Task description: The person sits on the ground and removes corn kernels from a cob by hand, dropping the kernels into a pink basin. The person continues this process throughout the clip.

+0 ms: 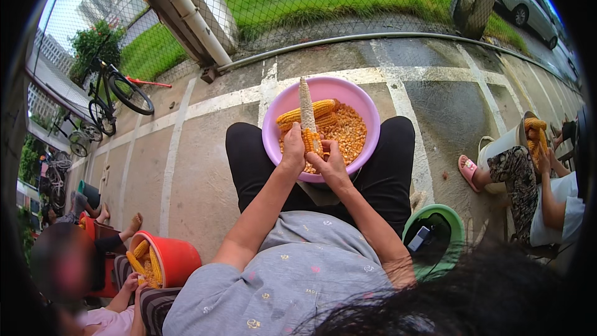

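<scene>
A pink plastic basin [373, 116] rests between my thighs, holding loose yellow corn kernels [353, 135] and whole ears of corn [322, 108] at its far left. Above it my left hand [294, 149] grips a partly shelled corn cob [306, 102]. The cob's far part is bare and pale, and points away from me; kernels remain around its near end. My right hand [329, 161] is on the near end of the same cob, its thumb and fingers against the kernels. The fingertips of both hands are partly hidden.
A green bucket [459, 228] with a dark bag and a small device stands by my right hip. On the left, a person handles corn at a red bucket [179, 259]; on the right, another holds corn over a white bucket [501, 149]. A wire fence [336, 4] runs ahead, with bicycles to the left.
</scene>
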Tool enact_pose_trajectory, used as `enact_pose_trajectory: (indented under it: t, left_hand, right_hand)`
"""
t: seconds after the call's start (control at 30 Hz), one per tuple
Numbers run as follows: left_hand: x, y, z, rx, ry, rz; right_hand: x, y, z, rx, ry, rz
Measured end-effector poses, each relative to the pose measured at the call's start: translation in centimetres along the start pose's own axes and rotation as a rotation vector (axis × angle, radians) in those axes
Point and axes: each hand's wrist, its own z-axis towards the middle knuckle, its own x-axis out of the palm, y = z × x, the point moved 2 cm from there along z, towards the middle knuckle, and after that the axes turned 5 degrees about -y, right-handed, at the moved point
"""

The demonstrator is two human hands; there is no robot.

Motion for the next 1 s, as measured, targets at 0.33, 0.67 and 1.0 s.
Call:
enact_pose_trajectory:
  t: [0.33, 0.67, 1.0]
  left_hand:
    - [-1.3, -1.3, -4.6, -0.295, 0.359, 0.143]
    - [-0.7, -1.3, -8.2, -0.029, 0.268, 0.04]
    - [-0.8, 1.4, -7.8, 0.245, 0.2, 0.355]
  right_hand:
    - [-0.5, 2.1, -0.3, 0.047, 0.083, 0.231]
    - [-1.6, 2.3, 0.8, -0.084, -0.058, 0.111]
    - [-0.9, 2.5, 0.8, -0.176, -0.057, -0.124]
